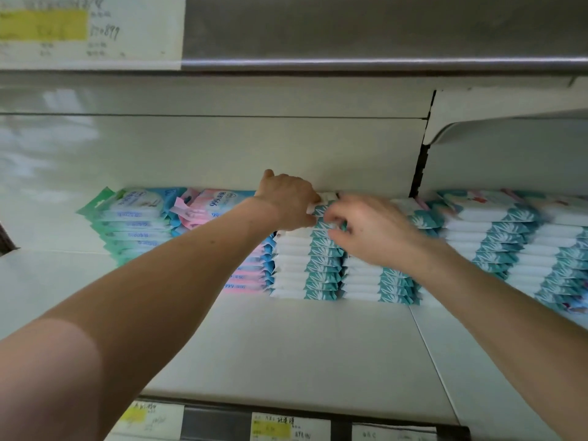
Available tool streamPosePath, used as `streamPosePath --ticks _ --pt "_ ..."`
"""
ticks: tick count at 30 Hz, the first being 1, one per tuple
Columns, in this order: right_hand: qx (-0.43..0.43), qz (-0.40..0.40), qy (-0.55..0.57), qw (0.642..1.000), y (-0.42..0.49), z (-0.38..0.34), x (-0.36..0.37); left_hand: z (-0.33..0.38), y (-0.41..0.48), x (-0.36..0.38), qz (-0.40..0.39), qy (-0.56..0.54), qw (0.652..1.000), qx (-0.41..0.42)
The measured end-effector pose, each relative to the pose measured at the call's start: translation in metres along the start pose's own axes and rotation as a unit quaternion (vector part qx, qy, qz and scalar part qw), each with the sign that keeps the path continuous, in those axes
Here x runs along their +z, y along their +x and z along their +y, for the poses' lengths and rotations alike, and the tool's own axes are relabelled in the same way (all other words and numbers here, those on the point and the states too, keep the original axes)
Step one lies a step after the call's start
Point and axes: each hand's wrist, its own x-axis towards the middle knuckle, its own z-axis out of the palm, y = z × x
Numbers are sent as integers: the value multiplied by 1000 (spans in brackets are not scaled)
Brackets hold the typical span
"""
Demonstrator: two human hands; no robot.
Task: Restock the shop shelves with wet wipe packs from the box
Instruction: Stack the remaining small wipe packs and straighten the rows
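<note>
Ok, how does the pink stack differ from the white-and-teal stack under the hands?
The pink stack is pink with blue ends; the white-and-teal stack is white with teal leaf-print ends. The pink stack's top shows a printed face; the white-and-teal stack shows mostly edges. The left hand and right hand grip the top packs of the white-and-teal stack; neither holds the pink stack. Both stacks stand side by side on one shelf.

A pale cream shelf (302,345) runs across, its back panel (222,148) plain and softly lit. A dark slotted upright (419,168) splits the panel at the right. Overhead, a grey metal rail (381,62) adjoins a yellow-marked price label (89,30); 3 more labels (289,426) line the front edge.
</note>
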Motion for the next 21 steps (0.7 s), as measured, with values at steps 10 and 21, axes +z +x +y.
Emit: streamPosePath --ticks 10,21 --pt "156 -333 191 910 17 -28 95 2 3 0 0 2 1000 -11" --pt "95 -182 109 973 39 -40 63 0 1 1 -1 2 1000 -10"
